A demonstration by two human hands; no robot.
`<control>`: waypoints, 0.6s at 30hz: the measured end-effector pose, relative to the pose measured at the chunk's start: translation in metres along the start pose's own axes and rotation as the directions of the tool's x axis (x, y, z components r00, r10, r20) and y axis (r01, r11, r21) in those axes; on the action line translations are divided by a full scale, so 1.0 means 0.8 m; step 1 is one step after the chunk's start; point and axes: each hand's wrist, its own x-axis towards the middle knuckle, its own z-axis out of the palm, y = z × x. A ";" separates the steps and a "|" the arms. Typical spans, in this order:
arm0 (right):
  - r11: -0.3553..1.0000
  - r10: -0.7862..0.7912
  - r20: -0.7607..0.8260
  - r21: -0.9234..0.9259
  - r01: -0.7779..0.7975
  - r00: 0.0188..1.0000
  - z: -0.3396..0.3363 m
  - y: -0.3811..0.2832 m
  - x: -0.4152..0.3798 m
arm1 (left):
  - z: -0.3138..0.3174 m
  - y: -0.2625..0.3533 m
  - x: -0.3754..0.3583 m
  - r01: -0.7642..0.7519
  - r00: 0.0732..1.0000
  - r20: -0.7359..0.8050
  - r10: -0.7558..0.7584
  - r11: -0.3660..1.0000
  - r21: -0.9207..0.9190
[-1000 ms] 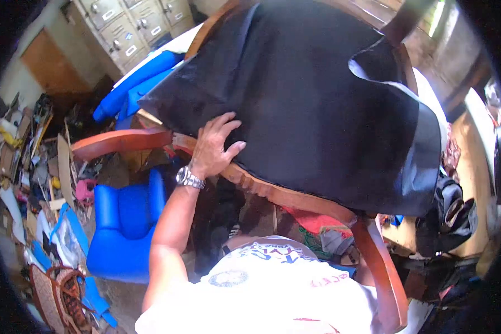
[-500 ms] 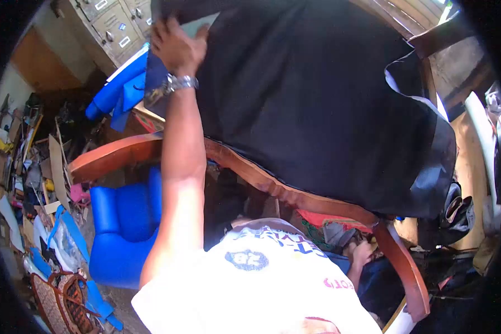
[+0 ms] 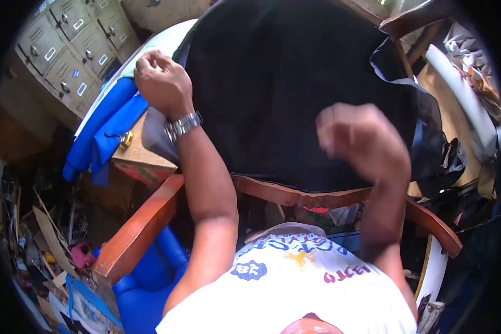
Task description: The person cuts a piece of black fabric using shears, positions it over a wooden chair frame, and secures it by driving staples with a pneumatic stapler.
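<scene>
A broad sheet of black fabric point(image 3: 284, 100) lies before me, along the curved edge of a reddish-brown wooden frame point(image 3: 295, 195). My left hand point(image 3: 164, 83), with a metal watch point(image 3: 182, 127) on the wrist, is at the fabric's left edge. Its fingers are curled together in a pinch; what is between them, if anything, is hidden. Over the right part of the fabric is my right hand point(image 3: 364, 139), smeared by motion. Its fingers look bent, but their grip cannot be made out.
Blue sheet material point(image 3: 103, 125) hangs beside a tape measure point(image 3: 126, 139) on a box point(image 3: 145, 156) at left. Metal lockers point(image 3: 72, 50) stand behind. A blue plastic chair point(image 3: 150, 284) is below the frame. Scrap pieces point(image 3: 53, 239) crowd the left floor.
My right hand has risen from low by the frame to above the fabric. The left hand, spread at the fabric's upper left before, has its fingers drawn together now. The view has shifted.
</scene>
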 end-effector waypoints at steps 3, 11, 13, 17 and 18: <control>0.968 -0.101 -0.325 -0.251 0.017 0.940 -0.046 0.073 0.143 | -0.063 0.045 -0.040 -0.038 0.988 0.152 0.030 0.998 0.049; 0.467 -0.571 -0.071 -0.847 0.253 0.818 -0.017 0.105 0.340 | -0.222 0.101 -0.176 0.354 0.722 0.556 -0.412 0.910 0.214; 0.483 -0.370 -0.015 -0.858 0.178 0.929 -0.014 0.096 0.357 | -0.232 0.106 -0.184 0.221 0.782 0.511 -0.356 0.926 0.307; 0.419 -0.325 0.089 -0.879 0.227 0.942 -0.016 0.111 0.372 | -0.244 0.097 -0.189 0.066 0.776 0.525 -0.351 0.872 0.485; 0.545 -0.312 0.071 -0.803 0.240 0.948 -0.018 0.112 0.371 | -0.242 0.097 -0.182 0.075 0.735 0.549 -0.398 0.852 0.518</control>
